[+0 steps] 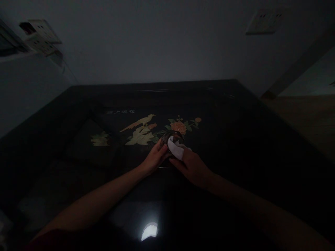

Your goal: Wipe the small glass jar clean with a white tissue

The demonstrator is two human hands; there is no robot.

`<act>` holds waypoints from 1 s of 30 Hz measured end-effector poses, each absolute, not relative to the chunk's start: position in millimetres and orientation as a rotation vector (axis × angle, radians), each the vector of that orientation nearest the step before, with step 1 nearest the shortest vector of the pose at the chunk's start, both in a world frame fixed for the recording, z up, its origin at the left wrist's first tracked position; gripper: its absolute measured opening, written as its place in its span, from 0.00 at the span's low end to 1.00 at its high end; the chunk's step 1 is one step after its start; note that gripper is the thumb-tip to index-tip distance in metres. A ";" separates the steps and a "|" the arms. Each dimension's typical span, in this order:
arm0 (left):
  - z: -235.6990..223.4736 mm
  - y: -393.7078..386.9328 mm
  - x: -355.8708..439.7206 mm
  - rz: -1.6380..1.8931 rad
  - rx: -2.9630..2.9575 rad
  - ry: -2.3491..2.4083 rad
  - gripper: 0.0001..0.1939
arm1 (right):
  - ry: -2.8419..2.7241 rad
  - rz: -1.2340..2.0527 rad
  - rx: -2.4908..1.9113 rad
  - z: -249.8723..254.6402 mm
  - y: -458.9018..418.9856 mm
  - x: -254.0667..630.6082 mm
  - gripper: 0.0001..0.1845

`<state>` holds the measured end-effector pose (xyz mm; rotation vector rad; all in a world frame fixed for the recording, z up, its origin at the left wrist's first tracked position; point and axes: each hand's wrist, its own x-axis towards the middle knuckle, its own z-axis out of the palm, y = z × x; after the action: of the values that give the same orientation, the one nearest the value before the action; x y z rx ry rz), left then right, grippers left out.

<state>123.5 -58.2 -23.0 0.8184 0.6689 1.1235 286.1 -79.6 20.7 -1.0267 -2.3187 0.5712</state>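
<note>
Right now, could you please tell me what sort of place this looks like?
Probably a dim room in a home: a dark, glossy table with a bird-and-flower picture stands by a wall with sockets.

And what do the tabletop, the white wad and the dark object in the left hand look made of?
Tabletop: dark, glossy, perhaps lacquer or glass; it shows a bright reflection.
White wad: matte, probably tissue or thin cloth, folding softly in the right hand.
Dark object: shiny, with small glints, perhaps ceramic or glass; too dim to settle.
</note>
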 end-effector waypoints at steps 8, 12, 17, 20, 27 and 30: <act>-18.1 -58.8 123.1 1.092 0.742 0.643 0.25 | -2.667 0.215 -0.958 32.2 -59.8 303.9 0.23; -16.7 -56.4 124.8 1.089 0.685 0.631 0.23 | -2.768 -0.071 -0.923 31.5 -52.2 309.7 0.19; -16.4 -54.6 124.9 1.014 0.616 0.567 0.22 | -2.767 -0.054 -0.979 28.0 -52.8 308.7 0.21; -16.1 -55.1 124.2 1.005 0.639 0.560 0.22 | -2.710 0.143 -1.039 30.6 -55.8 306.4 0.23; -25.1 -56.6 121.8 1.013 0.835 0.655 0.21 | -2.440 0.604 -1.170 33.7 -67.9 296.5 0.18; -28.7 -56.4 119.9 1.047 0.995 0.749 0.25 | -2.221 0.861 -1.197 34.2 -72.8 292.6 0.15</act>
<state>119.9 -56.4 -28.7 0.9949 0.7487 1.0468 292.6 -72.8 34.2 -1.1970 -2.2214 0.8609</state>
